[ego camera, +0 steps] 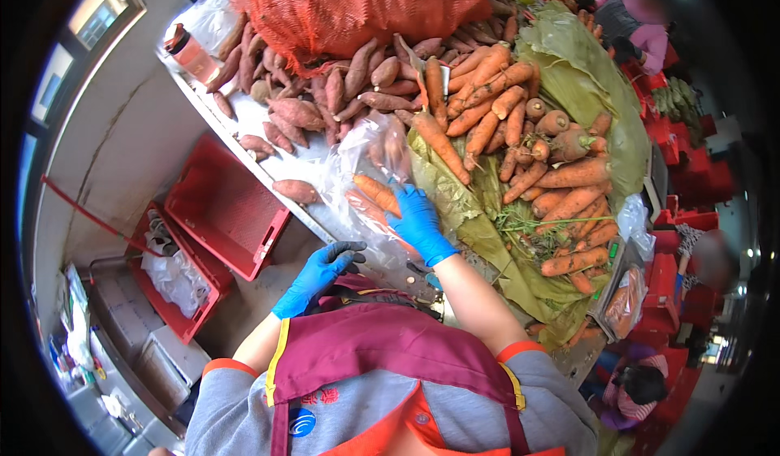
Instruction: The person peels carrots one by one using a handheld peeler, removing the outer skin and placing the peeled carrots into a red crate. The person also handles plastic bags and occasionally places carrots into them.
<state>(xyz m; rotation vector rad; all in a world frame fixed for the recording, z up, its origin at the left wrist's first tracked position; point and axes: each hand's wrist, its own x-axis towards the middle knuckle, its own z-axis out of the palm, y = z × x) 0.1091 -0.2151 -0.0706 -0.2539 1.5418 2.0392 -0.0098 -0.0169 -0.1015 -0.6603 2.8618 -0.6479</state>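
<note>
My right hand [418,221], in a blue glove, lies over a carrot [378,192] at the table's near edge, its fingers on the carrot's right end. Under and beside it is a clear plastic bag [365,236] with more carrot showing through. Whether the fingers grip the carrot cannot be told. To the left, my left hand [320,276], in a blue glove with dark-stained fingers, is held in front of the apron with nothing visible in it. One sweet potato [295,191] lies left of the bag. A large pile of carrots [518,121] rests on greenish plastic sheeting [579,72] at the right.
Sweet potatoes [298,113] spread before a red mesh sack [365,11]. A bottle [192,57] stands at the table's left edge. Red crates [225,206] sit below at left. A scale [609,291] with bagged carrots [626,302] is at right. Several people [637,383] are beyond.
</note>
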